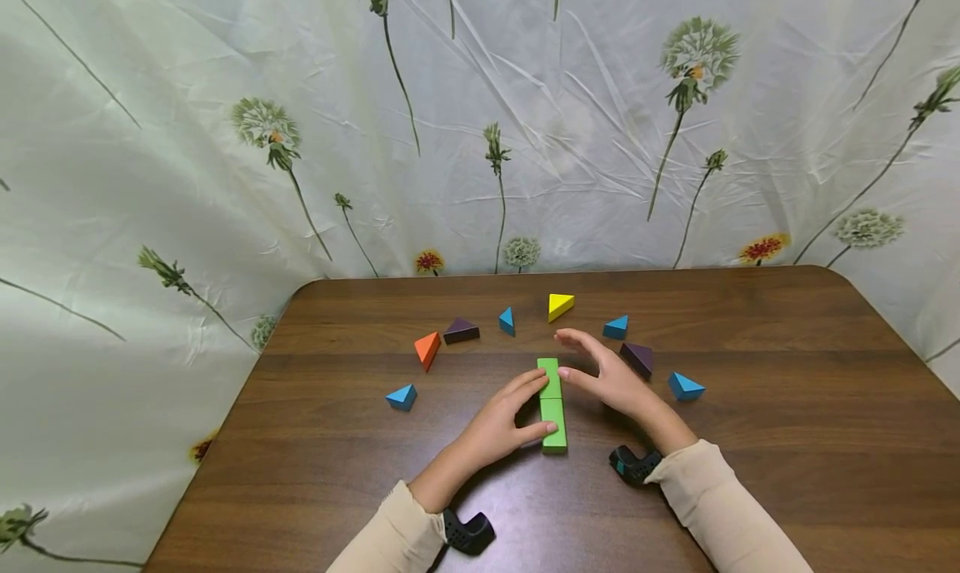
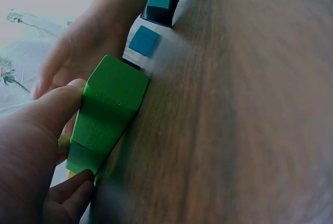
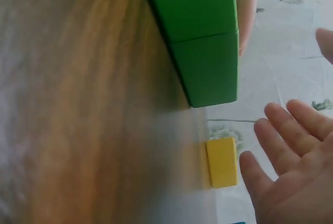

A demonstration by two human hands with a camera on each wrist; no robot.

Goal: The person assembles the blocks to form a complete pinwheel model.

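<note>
Two green rectangular blocks lie end to end in the head view, the near block [image 1: 552, 427] touching the far block [image 1: 551, 381]. From the left side, my left hand [image 1: 498, 419] touches them, its thumb at the near block and its fingers at the far one. The left wrist view shows the thumb along an edge of the green block [image 2: 112, 99]. My right hand [image 1: 611, 381] is held just right of the far block, thumb and fingers spread. In the right wrist view that hand [image 3: 296, 166] stands apart from the green blocks [image 3: 208, 67], holding nothing.
Triangular blocks form an arc on the brown table [image 1: 315, 490]: an orange block [image 1: 427, 350], a yellow block [image 1: 559, 306], a purple block [image 1: 461, 331], another purple block [image 1: 637, 360] by the right hand, and several blue ones [image 1: 402, 397]. A flowered curtain [image 1: 450, 181] hangs behind.
</note>
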